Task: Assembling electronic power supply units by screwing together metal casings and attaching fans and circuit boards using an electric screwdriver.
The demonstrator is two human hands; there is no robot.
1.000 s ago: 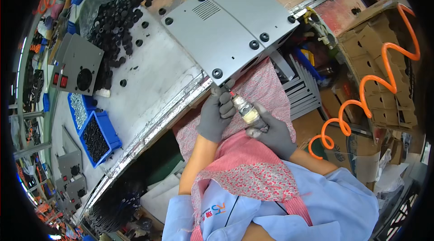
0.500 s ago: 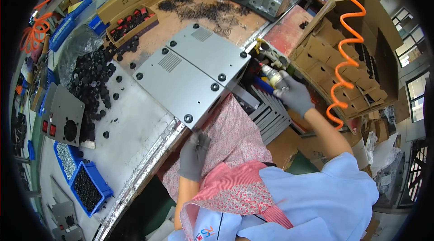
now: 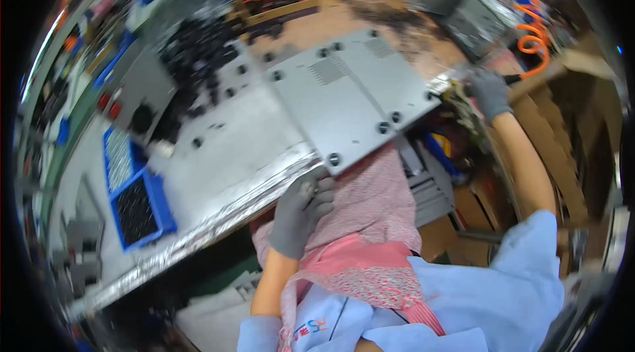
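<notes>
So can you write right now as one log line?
grey-gloved left hand: by flat silver metal casing | grey-gloved right hand: near coiled orange hose, grip blurred

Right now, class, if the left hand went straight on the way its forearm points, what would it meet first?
Probably the near corner of the grey metal case, by its black round foot. Depth is unclear: if the left hand is lower, the foil-covered bench edge could come first.

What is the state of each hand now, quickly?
Left hand: fingers curled; whether it holds anything cannot be told.
Right hand: beside the orange hose; grip too blurred to tell.
</notes>
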